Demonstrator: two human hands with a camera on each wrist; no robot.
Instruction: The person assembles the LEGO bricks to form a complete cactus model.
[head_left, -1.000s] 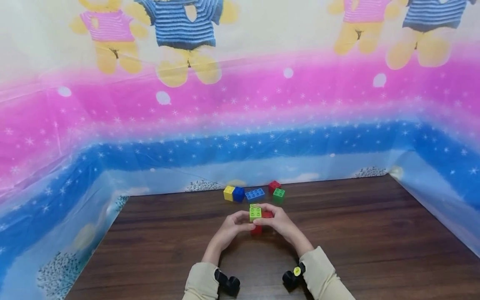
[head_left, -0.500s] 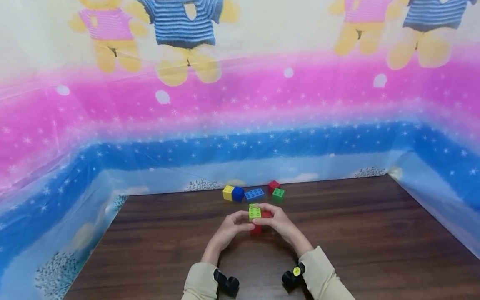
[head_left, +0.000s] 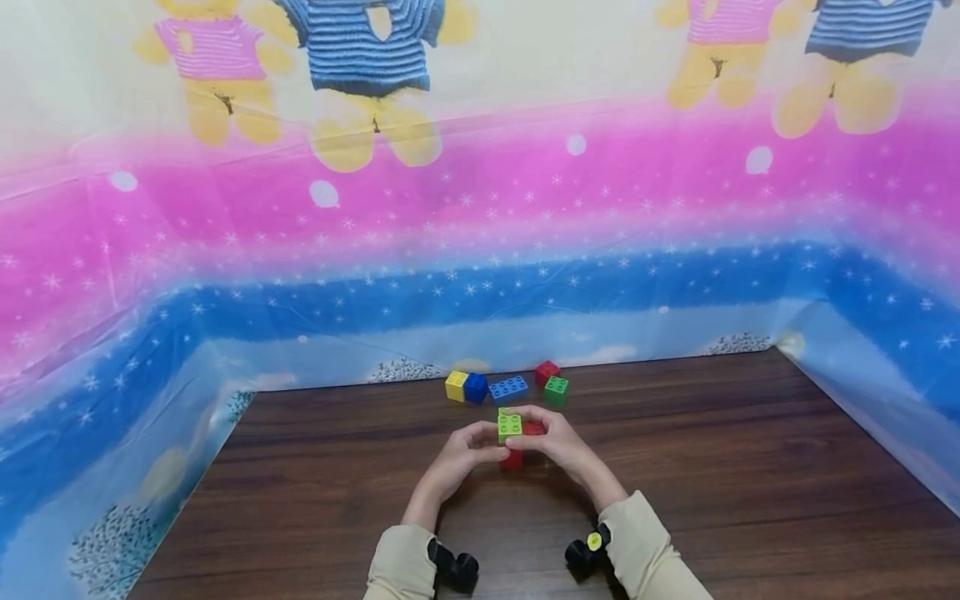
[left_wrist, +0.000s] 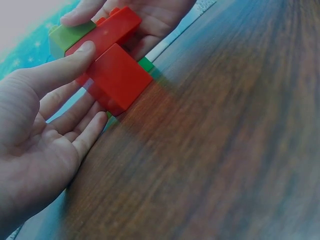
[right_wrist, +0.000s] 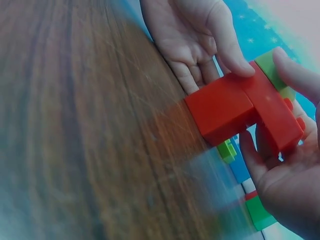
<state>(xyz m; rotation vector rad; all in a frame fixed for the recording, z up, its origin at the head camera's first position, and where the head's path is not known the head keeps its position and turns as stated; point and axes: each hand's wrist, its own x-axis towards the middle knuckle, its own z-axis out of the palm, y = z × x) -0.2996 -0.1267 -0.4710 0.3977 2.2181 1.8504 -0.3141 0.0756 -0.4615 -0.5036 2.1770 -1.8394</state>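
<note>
A small stack of toy building bricks stands on the table between my hands. At its base is a red brick (right_wrist: 217, 107); a longer red brick (left_wrist: 111, 35) lies across it and juts out to the right. On top sits a lime green brick (head_left: 510, 427). My left hand (head_left: 453, 462) pinches the stack from the left, its thumb on the near face of the longer red brick. My right hand (head_left: 562, 446) grips from the right, with its thumb against the lime brick and fingers around the jutting red end. Another lime piece (right_wrist: 227, 151) shows low behind the base.
Behind the stack, near the back edge of the wooden table (head_left: 315, 500), are a yellow brick (head_left: 456, 385), a dark blue brick (head_left: 476, 387), a flat blue brick (head_left: 508, 388), a red brick (head_left: 547, 372) and a green brick (head_left: 557, 390). A printed cloth (head_left: 480, 292) borders the table.
</note>
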